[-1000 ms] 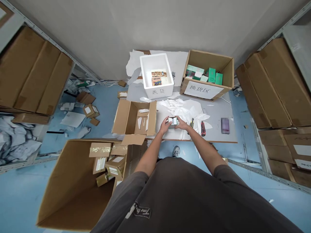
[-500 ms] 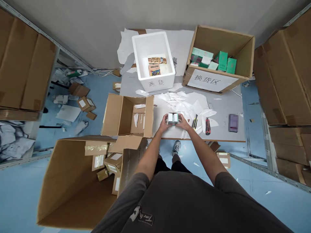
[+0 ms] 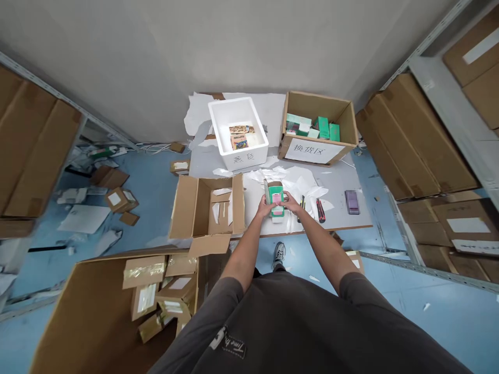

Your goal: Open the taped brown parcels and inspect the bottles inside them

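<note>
A small green box [image 3: 276, 196] with a pink panel is held between my two hands near the table's front edge, its top flap raised at the far end. My left hand [image 3: 265, 208] grips its left side, and my right hand [image 3: 291, 203] grips the right side. White paper scraps [image 3: 300, 184] lie just beyond it. To the right of my right hand are a yellow-black cutter [image 3: 302, 202] and a red-black cutter [image 3: 320, 210].
Beyond are a white bin [image 3: 247, 157] with packets and a carton [image 3: 281, 150] of green boxes. An open carton [image 3: 182, 208] stands left; a large carton [image 3: 74, 306] of parcels is below it. A phone [image 3: 352, 202] lies right.
The view has tilted up and shifted. The box between my hands has turned, now showing its green and pink face and a raised flap instead of its white end.
</note>
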Demonstrator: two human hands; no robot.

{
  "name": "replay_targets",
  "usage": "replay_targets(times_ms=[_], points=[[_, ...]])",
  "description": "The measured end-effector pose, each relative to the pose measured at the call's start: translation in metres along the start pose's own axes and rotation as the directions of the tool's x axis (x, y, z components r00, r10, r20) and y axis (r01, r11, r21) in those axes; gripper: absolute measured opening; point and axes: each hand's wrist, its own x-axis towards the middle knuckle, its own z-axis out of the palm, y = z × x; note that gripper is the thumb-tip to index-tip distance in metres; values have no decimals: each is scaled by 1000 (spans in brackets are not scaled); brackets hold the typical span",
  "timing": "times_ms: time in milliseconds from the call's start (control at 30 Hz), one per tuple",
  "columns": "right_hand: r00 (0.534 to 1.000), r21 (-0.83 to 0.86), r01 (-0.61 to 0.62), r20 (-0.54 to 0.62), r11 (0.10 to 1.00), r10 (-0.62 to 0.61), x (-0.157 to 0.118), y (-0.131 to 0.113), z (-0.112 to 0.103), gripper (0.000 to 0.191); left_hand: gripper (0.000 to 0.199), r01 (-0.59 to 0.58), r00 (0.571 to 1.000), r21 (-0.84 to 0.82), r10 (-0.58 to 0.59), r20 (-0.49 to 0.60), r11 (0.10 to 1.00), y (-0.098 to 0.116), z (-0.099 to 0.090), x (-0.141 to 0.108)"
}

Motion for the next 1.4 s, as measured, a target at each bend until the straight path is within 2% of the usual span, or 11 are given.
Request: replay_targets(times_ms=[200,367,533,667,833,933,1033,1133,1233,1300,1400], points=[[998,-9,-12,-66,1000,12,-9,-11,5,83,85,18,999,-22,-17,44,1000,12,2,5],[994,-79,33,-102,996,-41,-32,-48,-4,84,85,-52,996,-16,53,67,999,33,22,-6],[985,-93,85,-141,992,-98,-52,-101,-24,85,85,-77,988,-21,79,136,997,81,55,-5],[962,-90,195,-177,977,-209,-41,-153,-52,85,86,-179,968,39,169,185,983,133,86,30],[903,-86,396,-144,914,-404,12,-236,-109,95,90,-388,894,58,360,265,920,213,140,108],[845,-103,509,-127,855,-519,48,-286,-158,101,90,-481,843,62,442,307,874,259,185,156],[806,-123,564,-133,817,-577,79,-324,-215,102,93,-544,792,44,495,357,838,292,238,199],[795,-125,567,-172,814,-581,107,-341,-269,104,97,-545,778,31,491,393,838,302,289,238],[823,-109,518,-206,849,-529,131,-338,-312,115,103,-495,808,66,432,401,866,296,325,269],[852,-114,451,-240,885,-465,142,-330,-335,128,112,-434,857,153,354,374,888,289,334,285],[861,-172,362,-314,916,-399,147,-315,-360,146,128,-360,912,261,279,301,895,282,329,299]])
